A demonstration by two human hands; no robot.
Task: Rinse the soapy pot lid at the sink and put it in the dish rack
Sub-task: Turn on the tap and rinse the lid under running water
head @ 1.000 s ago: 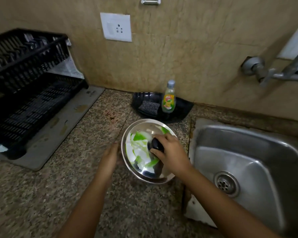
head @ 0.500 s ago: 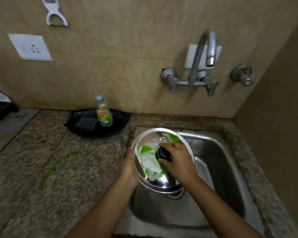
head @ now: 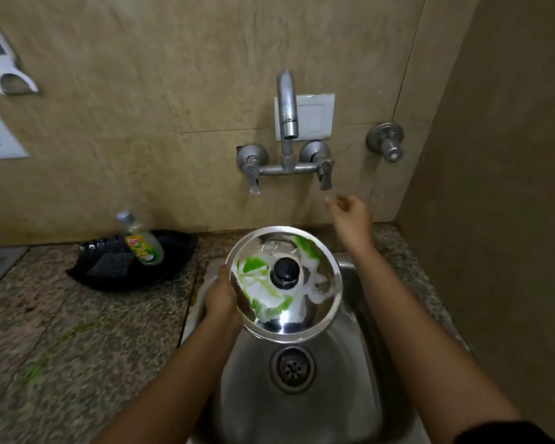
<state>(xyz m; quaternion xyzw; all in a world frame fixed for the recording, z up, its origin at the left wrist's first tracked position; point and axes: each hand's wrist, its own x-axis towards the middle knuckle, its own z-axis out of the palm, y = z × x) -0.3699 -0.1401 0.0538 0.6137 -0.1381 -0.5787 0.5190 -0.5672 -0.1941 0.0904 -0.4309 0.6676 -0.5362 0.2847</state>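
Observation:
The steel pot lid [head: 314, 318], smeared with white foam and green soap around its black knob [head: 285, 272], hangs over the steel sink [head: 343, 389]. My left hand [head: 220, 296] grips its left rim. My right hand [head: 350, 219] is off the lid, fingers apart, raised just below the tap's right lever [head: 326, 175]. No water runs from the spout [head: 289, 123]. The dish rack is out of view.
A black tray [head: 109, 277] on the granite counter left of the sink holds a scrub pad [head: 109, 262] and a dish soap bottle [head: 141, 241]. A second valve [head: 385, 143] sits on the wall at right. A side wall closes the right.
The lid has come fully over the sink. My right hand let go of the knob and rose toward the tap's right lever; my left hand now holds the lid alone.

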